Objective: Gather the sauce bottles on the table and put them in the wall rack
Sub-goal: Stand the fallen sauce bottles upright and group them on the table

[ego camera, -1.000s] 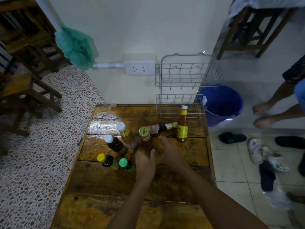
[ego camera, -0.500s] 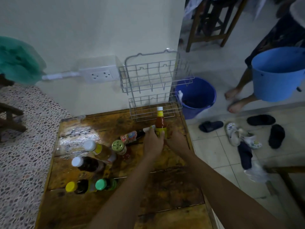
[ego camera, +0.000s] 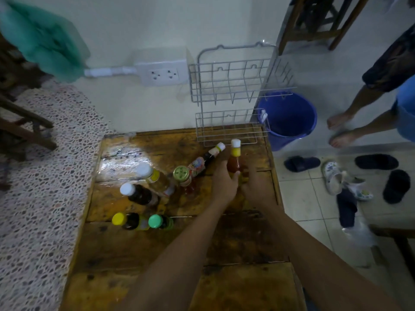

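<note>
A red sauce bottle with a white cap and yellow neck stands upright near the far right of the wooden table. My left hand and my right hand wrap its lower body from both sides. Beside it a dark bottle lies on its side. A jar with a green-gold lid and several more bottles stand to the left. The two-tier wire wall rack hangs empty just behind the table.
A blue bucket sits on the floor right of the rack. Another person's bare legs stand at the right, with sandals scattered on the tiles. A wall socket and a green cloth are at the left.
Both hands left the middle cluster of bottles, went to the far right and closed around the red sauce bottle. The person at the right moved further right.
</note>
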`<state>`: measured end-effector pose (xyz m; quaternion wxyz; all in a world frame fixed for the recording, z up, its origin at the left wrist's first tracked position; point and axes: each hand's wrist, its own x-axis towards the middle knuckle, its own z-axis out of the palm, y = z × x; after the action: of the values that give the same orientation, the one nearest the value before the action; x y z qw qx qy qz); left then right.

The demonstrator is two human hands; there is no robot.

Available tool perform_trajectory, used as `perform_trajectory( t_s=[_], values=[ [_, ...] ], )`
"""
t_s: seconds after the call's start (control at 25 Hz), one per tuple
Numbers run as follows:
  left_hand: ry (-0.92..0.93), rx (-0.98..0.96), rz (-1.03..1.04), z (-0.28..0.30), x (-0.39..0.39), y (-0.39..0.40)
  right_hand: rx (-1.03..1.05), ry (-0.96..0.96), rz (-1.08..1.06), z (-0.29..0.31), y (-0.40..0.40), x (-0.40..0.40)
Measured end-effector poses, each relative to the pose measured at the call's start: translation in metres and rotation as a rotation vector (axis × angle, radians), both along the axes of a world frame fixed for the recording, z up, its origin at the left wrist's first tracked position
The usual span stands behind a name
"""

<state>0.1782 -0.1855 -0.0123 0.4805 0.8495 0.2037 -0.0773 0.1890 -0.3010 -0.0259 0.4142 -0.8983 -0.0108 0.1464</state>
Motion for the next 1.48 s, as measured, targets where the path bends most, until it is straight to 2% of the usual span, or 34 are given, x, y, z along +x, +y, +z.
perform_trajectory(
  t_s=[0.2,0.32,0.48,0.68,1.24,1.48],
  values=[
    [-0.003,-0.055,0.115,0.014,-0.091,0.003,0.136,0.08,0.072,0.01,0.01,-0.067],
    [-0.102,-0.013,0.195,0.014,-0.142,0.012,0.17,0.043,0.153,0.008,0.023,-0.104],
    [-0.096,0.046,0.297,0.012,-0.174,0.033,0.164,0.056,0.237,0.008,0.046,-0.125],
    [-0.084,0.105,0.355,0.011,-0.182,0.056,0.15,0.019,0.311,0.006,0.074,-0.129],
    [-0.133,0.053,0.403,-0.004,-0.18,0.064,0.191,-0.044,0.379,-0.007,0.091,-0.121],
    [-0.114,0.07,0.412,-0.003,-0.182,0.059,0.113,-0.023,0.442,-0.01,0.087,-0.114]
  ],
)
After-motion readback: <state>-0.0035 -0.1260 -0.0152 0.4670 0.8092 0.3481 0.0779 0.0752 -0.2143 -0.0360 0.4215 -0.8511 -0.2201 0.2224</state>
